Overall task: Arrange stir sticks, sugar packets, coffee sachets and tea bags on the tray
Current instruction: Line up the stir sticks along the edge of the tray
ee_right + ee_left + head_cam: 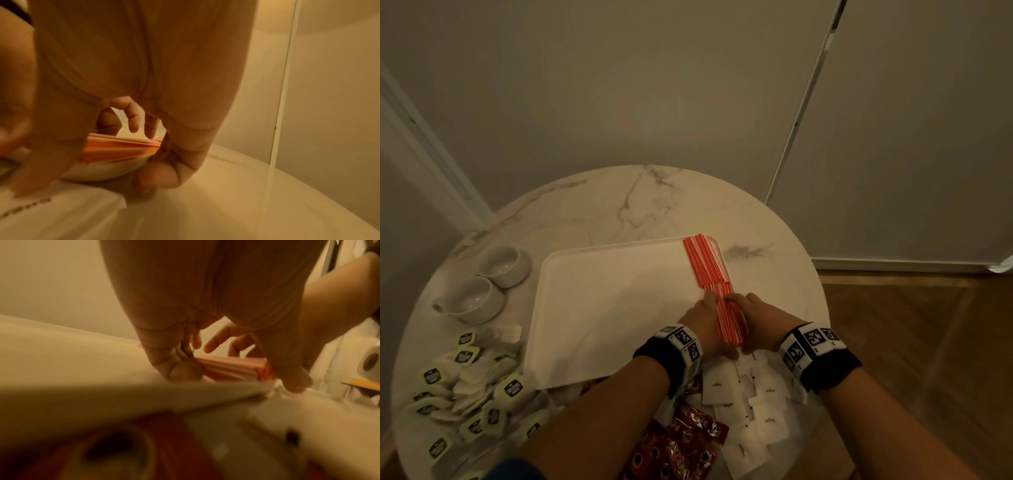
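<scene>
Squaring red-and-white stir sticks [710,274] along the right side of the tray [599,294].
Left hand [700,322] and right hand [760,320] pressing the bundle's near end from both sides, fingers apparently fairly straight. Probably light, stiff, slippery, quick to fan; best held mid-bundle.

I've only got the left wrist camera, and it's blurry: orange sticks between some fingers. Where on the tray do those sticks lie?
Observer: The stir sticks lie along the right edge of the tray, reaching its far right corner.
Operator: Where are the sugar packets?
Observer: The sugar packets are off the tray, scattered on the table at its near right side.
Operator: And the tea bags?
Observer: The tea bags are piled on the table, left of the tray's near left corner.
</scene>
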`<state>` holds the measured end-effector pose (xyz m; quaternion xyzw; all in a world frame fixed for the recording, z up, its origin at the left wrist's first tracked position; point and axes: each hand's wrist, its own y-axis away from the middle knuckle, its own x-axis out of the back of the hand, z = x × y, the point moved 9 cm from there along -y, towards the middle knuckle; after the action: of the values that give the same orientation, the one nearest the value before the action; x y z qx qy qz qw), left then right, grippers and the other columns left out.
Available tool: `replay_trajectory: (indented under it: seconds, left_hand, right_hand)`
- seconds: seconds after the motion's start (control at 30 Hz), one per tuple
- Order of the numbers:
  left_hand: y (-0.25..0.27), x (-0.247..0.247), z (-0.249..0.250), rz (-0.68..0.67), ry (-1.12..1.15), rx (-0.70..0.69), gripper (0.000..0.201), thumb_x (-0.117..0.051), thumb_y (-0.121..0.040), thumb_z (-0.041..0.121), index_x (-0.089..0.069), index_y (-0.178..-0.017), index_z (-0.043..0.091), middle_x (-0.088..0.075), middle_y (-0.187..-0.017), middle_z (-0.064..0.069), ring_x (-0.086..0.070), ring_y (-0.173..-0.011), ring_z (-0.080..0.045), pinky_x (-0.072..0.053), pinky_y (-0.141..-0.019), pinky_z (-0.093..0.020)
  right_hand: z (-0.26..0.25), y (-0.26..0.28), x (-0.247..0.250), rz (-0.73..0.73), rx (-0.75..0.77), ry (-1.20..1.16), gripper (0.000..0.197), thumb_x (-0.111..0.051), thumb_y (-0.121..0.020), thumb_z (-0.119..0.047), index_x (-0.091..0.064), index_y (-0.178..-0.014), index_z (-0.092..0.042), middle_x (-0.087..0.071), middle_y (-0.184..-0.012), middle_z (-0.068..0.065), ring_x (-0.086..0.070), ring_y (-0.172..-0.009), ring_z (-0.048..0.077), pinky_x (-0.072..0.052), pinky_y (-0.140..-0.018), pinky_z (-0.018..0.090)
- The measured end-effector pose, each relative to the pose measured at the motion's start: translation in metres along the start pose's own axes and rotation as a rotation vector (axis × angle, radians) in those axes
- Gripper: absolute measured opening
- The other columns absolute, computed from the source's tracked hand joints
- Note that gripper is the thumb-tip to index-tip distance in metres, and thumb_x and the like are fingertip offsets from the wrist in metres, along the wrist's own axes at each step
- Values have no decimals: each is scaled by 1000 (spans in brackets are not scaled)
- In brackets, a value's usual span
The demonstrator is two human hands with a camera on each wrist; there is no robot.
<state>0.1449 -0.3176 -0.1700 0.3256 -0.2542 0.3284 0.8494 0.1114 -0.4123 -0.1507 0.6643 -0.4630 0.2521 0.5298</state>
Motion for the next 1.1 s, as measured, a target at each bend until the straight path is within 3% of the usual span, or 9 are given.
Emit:
replay_trajectory:
  seconds: [0.13,0.23,0.33,0.43,0.6,0.77,0.9,1.03,1.1]
  left_hand:
    - [0,10,-5,-96,119,42,111,-86,-63,32,-8,-142,20,-50,-129,-7,-57,-110,-22,-50,-86,-30]
    - [-13,32,-18,-7,257,156,86,-76,-72,34,-23,-138,18,-51,-121,-9,-60,-101,-25,-55,-77,-36]
    - [-30,57,-30,98,455,268,67,-63,-83,19,-29,-141,12,-51,-121,-7,-57,-103,-23,-54,-87,-40]
    - [-47,73,-31,116,637,267,54,-49,-89,3,-35,-140,5,-48,-136,-17,-54,-109,-27,-50,-94,-41]
    - [-74,82,-31,113,613,228,44,-41,-92,-3,-41,-137,-2,-49,-136,-23,-49,-97,-22,-49,-94,-39]
    - [-91,76,-29,85,506,197,43,-43,-91,-4,-44,-134,-8,-57,-111,-18,-53,-101,-29,-47,-99,-42]
    - [-96,77,-33,55,344,224,23,-53,-88,-2,-63,-108,-3,-47,-132,-14,-56,-105,-28,-46,-90,-33]
    - [-102,75,-30,38,292,174,34,-44,-95,0,-50,-127,-10,-57,-112,-13,-47,-124,-37,-40,-104,-40]
    - [-105,74,-32,18,364,172,37,-43,-95,-2,-46,-131,-10,-59,-112,-13,-49,-122,-37,-40,-104,-43]
  right_hand:
    - [1,2,-2,-34,-9,-74,117,-86,-65,-30,-5,-150,-30,-36,-140,3,-49,-123,23,-46,-102,40]
    - [0,3,1,-10,6,-118,110,-83,-67,-42,-10,-149,-34,-40,-136,0,-50,-120,20,-46,-101,39]
    - [-1,2,3,-2,26,-98,97,-78,-72,-45,-17,-147,-37,-43,-131,0,-52,-115,19,-47,-98,35]
    - [0,0,3,-11,37,-92,91,-76,-74,-45,-20,-146,-39,-44,-129,-1,-53,-110,16,-48,-96,33]
    - [3,-4,4,-39,37,-117,96,-79,-72,-40,-19,-146,-40,-44,-128,-3,-54,-109,16,-49,-97,35]
    - [5,-5,5,-59,34,-138,102,-81,-70,-38,-15,-148,-37,-44,-132,-3,-53,-113,16,-48,-99,37]
    - [3,-5,5,-69,36,-137,104,-82,-70,-38,-14,-149,-36,-42,-134,-2,-52,-115,17,-47,-100,35]
    - [4,-6,5,-75,28,-152,107,-82,-69,-37,-12,-149,-36,-42,-135,-2,-51,-118,17,-46,-101,37]
    - [5,-5,6,-81,19,-167,107,-83,-69,-34,-12,-149,-36,-43,-135,-3,-51,-117,15,-46,-101,36]
